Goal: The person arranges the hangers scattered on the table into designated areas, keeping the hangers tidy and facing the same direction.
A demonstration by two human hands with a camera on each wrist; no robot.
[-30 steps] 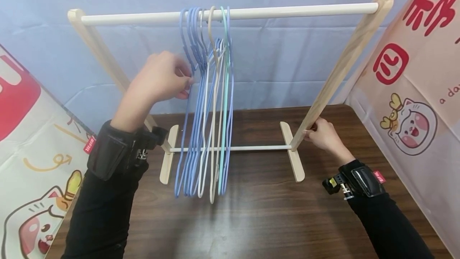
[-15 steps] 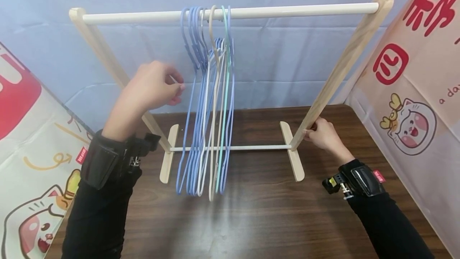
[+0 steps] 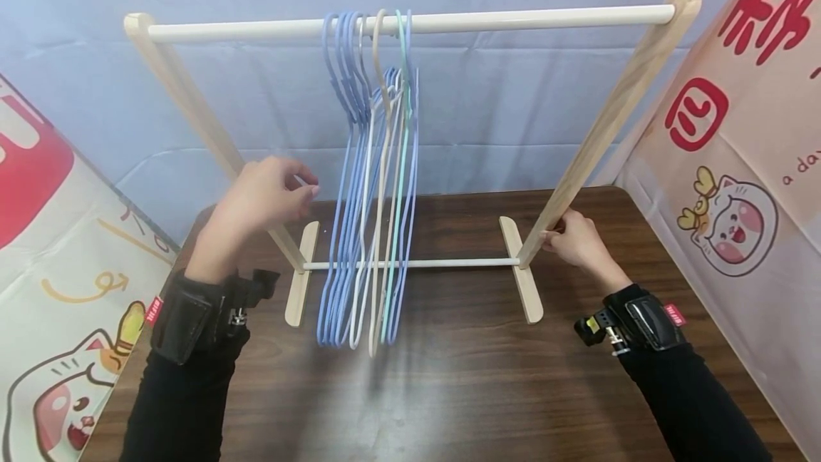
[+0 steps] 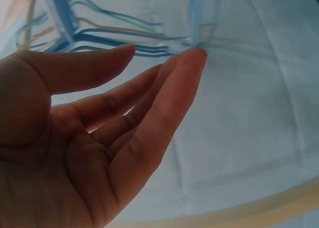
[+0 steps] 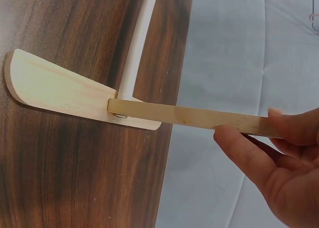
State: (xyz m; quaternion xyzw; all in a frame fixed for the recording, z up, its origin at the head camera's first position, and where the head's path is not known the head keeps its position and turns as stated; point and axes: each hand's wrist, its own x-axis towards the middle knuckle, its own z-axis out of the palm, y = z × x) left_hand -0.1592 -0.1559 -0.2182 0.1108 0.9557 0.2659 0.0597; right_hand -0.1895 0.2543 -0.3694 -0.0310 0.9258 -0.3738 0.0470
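Note:
A wooden clothes rack carries a white top rail [image 3: 513,21]. Bunched left of the rail's middle hang several wire hangers: blue ones [image 3: 355,120], white ones, a beige one [image 3: 378,55] and a mint green one [image 3: 403,141]. My left hand [image 3: 259,194] is in the air left of the hangers, overlapping the left post [image 3: 186,91] in the head view. Nothing lies between its thumb and loosely bent fingers in the left wrist view. My right hand [image 3: 580,241] pinches the right post [image 5: 189,116] low down, between thumb and fingers.
The rack stands on wooden feet [image 3: 526,294] joined by a thin white lower bar [image 3: 462,263], on a dark brown wooden table [image 3: 436,398]. A pale blue cloth [image 3: 513,105] hangs behind. Printed panels with cartoon cats flank both sides.
My left hand has drawn away from the leftmost blue hanger, moving left and down. The blue hangers have swung slightly and sit closer together. My right hand stays on the post.

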